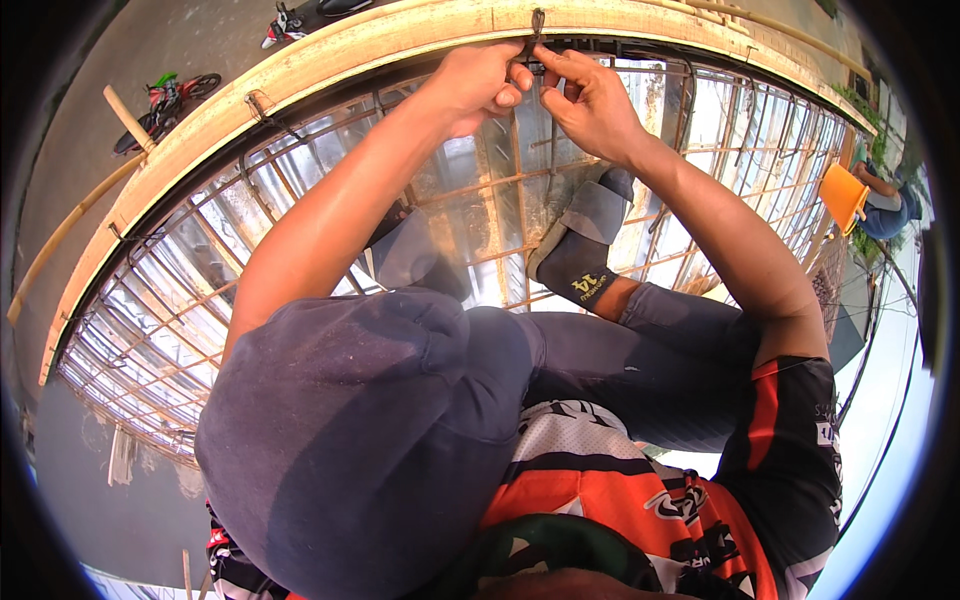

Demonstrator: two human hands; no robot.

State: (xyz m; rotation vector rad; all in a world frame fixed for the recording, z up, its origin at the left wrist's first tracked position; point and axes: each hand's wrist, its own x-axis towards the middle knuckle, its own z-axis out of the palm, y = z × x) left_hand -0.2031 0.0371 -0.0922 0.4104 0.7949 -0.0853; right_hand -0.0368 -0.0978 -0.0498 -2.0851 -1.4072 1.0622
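A dark, thin tie wire (537,22) loops over the pale wooden board (400,38) at the top middle. My left hand (482,88) is closed at the wire's lower part, its fingertips bunched together there. From the other side, my right hand (592,105) pinches at the same wire with its index finger stretched to it and the other fingers curled. The exact grip of the fingertips is partly hidden by the fingers themselves. Below both hands spreads a grid of reinforcing bars (490,184) over shiny metal decking (455,165).
My sandalled foot (580,235) rests on the bars. More wire ties, such as one left loop (258,105), sit along the board. Beyond it stands a red and green motorbike (165,105). At the far right, a person (888,212) is beside an orange container (843,197).
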